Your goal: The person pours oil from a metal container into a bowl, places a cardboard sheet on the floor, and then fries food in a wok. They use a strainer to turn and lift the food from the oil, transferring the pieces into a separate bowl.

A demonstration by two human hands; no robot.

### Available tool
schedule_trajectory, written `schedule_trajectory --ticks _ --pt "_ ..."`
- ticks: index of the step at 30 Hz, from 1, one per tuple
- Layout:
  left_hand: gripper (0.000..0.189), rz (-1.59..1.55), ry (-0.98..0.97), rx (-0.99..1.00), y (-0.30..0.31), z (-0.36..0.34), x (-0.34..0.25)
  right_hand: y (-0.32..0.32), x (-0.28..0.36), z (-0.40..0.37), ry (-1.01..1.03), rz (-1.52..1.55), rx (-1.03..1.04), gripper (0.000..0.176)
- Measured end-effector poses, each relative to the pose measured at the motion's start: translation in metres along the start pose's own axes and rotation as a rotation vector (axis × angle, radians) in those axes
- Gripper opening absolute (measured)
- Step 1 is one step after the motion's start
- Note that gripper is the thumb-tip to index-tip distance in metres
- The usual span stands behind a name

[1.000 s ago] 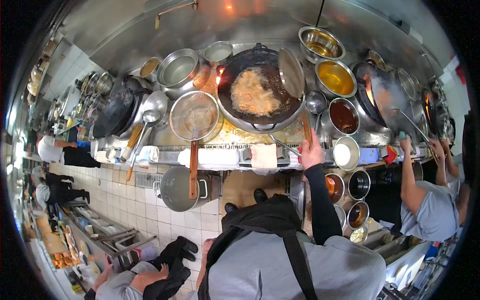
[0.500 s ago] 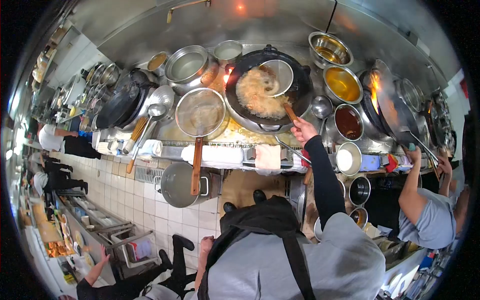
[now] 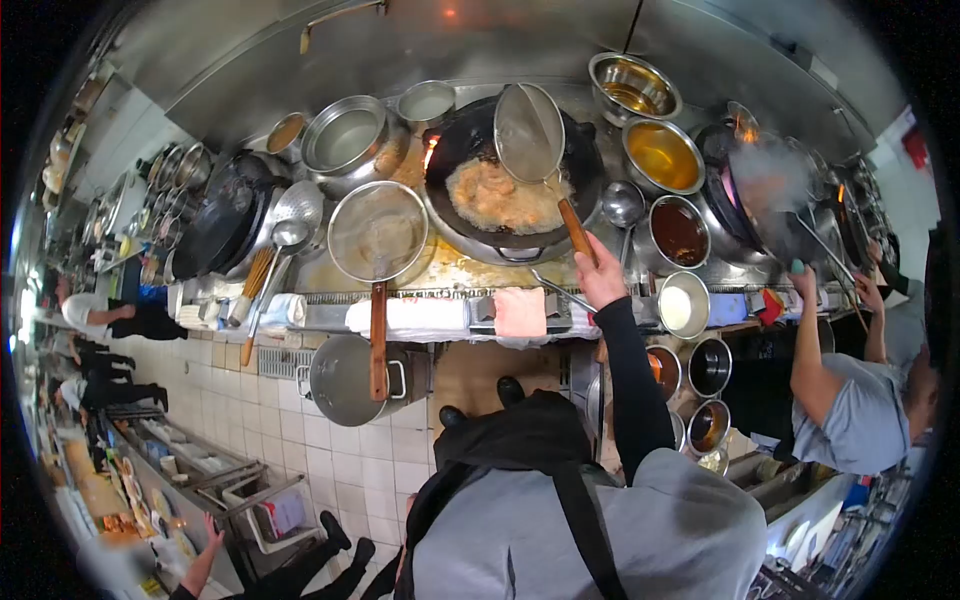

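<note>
My right hand [image 3: 602, 276] is closed around the wooden handle of a round mesh strainer [image 3: 529, 132]. The strainer's basket is tilted over the far right side of a black wok [image 3: 582, 190]. Below it, pale golden pieces of food [image 3: 495, 198] bubble in frothing oil; I cannot make out their kind. Flame shows at the wok's left edge. Another wood-handled mesh strainer [image 3: 378, 232] lies to the left of the wok. A metal ladle [image 3: 623, 204] rests just right of the wok, near my right hand. My left hand is not in view.
On the right stand bowls of yellow oil [image 3: 664, 158] and dark red sauce [image 3: 679, 232]. A steel pot [image 3: 345, 138] stands back left; a large pot [image 3: 350, 380] sits below the counter. A co-worker [image 3: 850, 400] handles a steaming wok on the right. Other people are on the left.
The strainer's basket has risen from the frothing oil and tilted up, toward the wok's far side. My right hand still grips its handle. The froth has shrunk, and food pieces show more clearly.
</note>
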State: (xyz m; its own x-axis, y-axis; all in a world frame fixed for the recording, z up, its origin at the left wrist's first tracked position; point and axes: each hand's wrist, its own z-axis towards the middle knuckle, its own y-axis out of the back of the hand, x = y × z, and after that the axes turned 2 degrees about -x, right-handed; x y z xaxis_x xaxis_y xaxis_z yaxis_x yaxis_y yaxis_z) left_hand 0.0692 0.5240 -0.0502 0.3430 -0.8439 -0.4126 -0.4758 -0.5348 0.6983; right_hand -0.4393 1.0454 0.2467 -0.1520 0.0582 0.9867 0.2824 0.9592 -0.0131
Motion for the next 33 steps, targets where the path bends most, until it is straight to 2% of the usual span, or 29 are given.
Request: schedule_trajectory --ticks 5,6,8,10,13,14,15,16,17,18,20,22,25,27,28,29,31,33 --pt "0.029 0.223 -0.086 0.009 0.042 0.009 -0.029 -0.027 0.02 0.005 -0.04 0.082 0.058 0.05" --pt "0.026 -0.275 0.14 -0.01 0.053 0.005 -0.045 -0.038 0.024 0.009 -0.048 0.08 0.075 0.051" --pt "0.02 -1.288 0.544 -0.213 0.092 -0.007 -0.098 -0.062 0.035 0.012 -0.041 0.114 0.142 0.05" --pt "0.016 -1.137 0.559 -0.271 0.116 -0.016 -0.133 -0.092 0.019 0.034 0.218 -0.109 0.154 0.049" --pt "0.015 -1.025 0.659 -0.297 0.121 -0.037 -0.154 -0.149 0.033 0.044 0.615 -0.287 0.039 0.049" --pt "0.015 -1.007 0.703 -0.296 0.12 -0.044 -0.158 -0.171 0.034 0.05 0.624 -0.353 0.016 0.049" --pt "0.016 -0.647 0.434 -0.143 0.057 -0.039 -0.096 -0.191 0.034 0.056 0.631 -0.42 -0.011 0.05" --pt "0.017 -0.124 0.135 -0.091 -0.001 -0.036 -0.04 -0.21 0.037 0.062 0.529 -0.528 0.031 0.052" --pt "0.018 0.248 -0.121 -0.17 -0.041 -0.034 -0.001 -0.229 0.039 0.07 0.427 -0.635 0.072 0.054" --pt "0.02 0.116 -0.303 -0.278 -0.056 -0.043 0.006 -0.252 0.024 0.088 0.416 -0.686 0.079 0.056" --pt "0.019 -0.171 0.089 -0.128 -0.067 -0.05 0.0 -0.27 0.028 0.1 0.343 -0.859 0.184 0.056" --pt "0.019 -0.285 0.253 -0.091 -0.066 -0.053 -0.006 -0.279 0.031 0.104 0.302 -0.935 0.247 0.057" --pt "0.019 -0.316 0.309 -0.069 -0.061 -0.049 -0.01 -0.259 0.012 0.097 0.43 -0.731 0.18 0.058" --pt "0.019 -0.311 0.313 -0.048 -0.056 -0.046 -0.01 -0.206 0.019 0.043 0.414 -0.725 0.115 0.061" --pt "0.019 -0.303 0.319 -0.041 -0.053 -0.045 -0.009 -0.185 0.005 0.034 0.515 -0.637 0.07 0.062" --pt "0.019 -0.293 0.316 -0.036 -0.051 -0.045 -0.008 -0.161 0.012 0.022 0.431 -0.666 0.076 0.063" --pt "0.018 -0.25 0.292 -0.026 -0.045 -0.042 -0.004 -0.12 0.002 0.02 0.492 -0.658 -0.029 0.062" --pt "0.018 -0.188 0.24 -0.022 -0.037 -0.035 -0.002 -0.079 0.004 0.026 0.405 -0.817 -0.118 0.059"
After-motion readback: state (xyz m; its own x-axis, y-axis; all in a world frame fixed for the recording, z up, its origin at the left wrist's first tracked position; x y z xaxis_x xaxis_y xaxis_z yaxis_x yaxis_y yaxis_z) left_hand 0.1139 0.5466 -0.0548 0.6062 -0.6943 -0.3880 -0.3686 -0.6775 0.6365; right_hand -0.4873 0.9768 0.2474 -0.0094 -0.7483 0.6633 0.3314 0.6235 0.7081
